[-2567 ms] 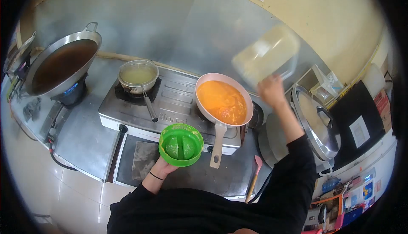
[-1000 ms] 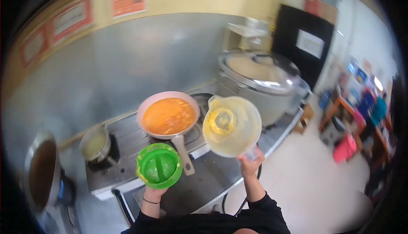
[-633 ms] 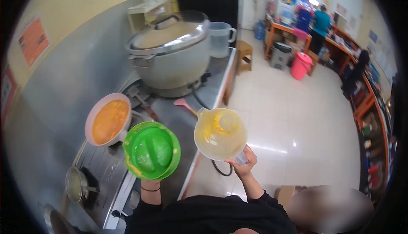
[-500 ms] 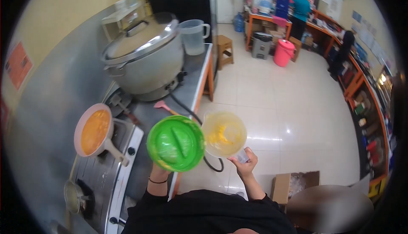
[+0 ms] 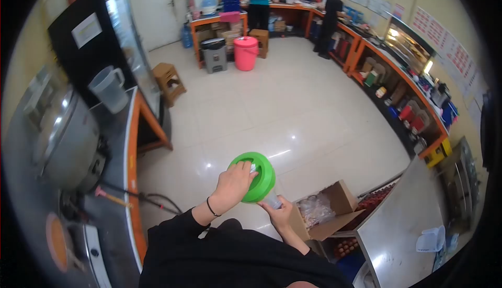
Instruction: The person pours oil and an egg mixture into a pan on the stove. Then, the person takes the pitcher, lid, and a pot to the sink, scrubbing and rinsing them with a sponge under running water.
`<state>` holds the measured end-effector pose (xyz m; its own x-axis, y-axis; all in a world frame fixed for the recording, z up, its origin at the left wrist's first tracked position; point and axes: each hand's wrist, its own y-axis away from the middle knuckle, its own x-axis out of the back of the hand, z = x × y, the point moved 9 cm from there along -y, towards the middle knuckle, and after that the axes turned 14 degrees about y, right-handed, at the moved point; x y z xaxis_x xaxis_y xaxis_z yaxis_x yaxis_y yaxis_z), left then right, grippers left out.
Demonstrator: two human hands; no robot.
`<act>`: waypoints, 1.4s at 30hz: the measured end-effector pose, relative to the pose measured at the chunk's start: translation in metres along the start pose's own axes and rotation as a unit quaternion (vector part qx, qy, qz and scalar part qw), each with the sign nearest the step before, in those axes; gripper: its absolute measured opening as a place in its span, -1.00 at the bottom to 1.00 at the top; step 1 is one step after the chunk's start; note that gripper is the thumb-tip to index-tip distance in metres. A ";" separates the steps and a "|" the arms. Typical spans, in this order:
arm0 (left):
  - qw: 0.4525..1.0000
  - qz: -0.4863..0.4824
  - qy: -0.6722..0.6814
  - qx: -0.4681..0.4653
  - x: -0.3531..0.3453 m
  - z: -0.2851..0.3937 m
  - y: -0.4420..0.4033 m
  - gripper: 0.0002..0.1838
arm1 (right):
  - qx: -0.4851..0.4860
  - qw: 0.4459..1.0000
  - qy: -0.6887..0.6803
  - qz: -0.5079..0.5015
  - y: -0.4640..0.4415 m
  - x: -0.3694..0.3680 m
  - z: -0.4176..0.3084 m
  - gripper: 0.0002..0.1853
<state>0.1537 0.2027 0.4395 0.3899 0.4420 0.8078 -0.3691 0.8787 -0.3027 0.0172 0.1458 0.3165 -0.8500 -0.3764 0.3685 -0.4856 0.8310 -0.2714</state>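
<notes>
A round green lid (image 5: 265,175) sits over the top of a clear plastic jug (image 5: 273,200), in front of my body. My left hand (image 5: 234,183) lies on the lid with its fingers curled around the raised grip in the middle. Below and to the right, my right hand (image 5: 279,213) is closed around the jug's handle. The lid and my left hand hide most of the jug and what is inside it.
To the left, the counter holds a large metal cooker (image 5: 73,141), a measuring jug (image 5: 110,90), a pink-ended brush (image 5: 112,196) and a pan (image 5: 58,242) of orange food. An open carton (image 5: 334,204) and a steel table (image 5: 402,230) stand right. Two people are farther back.
The green lid, held apart on the left before, is now over the jug, and my left hand has moved from beneath it onto its top. My view has turned to the right.
</notes>
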 end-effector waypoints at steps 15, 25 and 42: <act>0.966 -0.153 0.044 -0.205 -0.193 0.007 -0.376 -0.66 | -0.145 0.970 -0.039 0.192 -0.301 0.082 0.127 -0.73; 0.795 -0.349 0.487 -0.094 -0.347 0.121 -0.589 -0.69 | -0.239 0.880 0.022 0.410 -0.382 0.261 0.297 -0.62; 0.731 -0.397 0.554 -0.041 -0.714 0.384 -0.889 -0.73 | -0.250 0.702 0.031 0.666 -0.487 0.755 0.488 -0.85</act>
<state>-0.1205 -0.9634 0.3258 0.9142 -0.3781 -0.1459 0.3786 0.9252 -0.0258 -0.4877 -0.7426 0.2934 -0.4644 0.8766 0.1262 0.8772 0.4749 -0.0703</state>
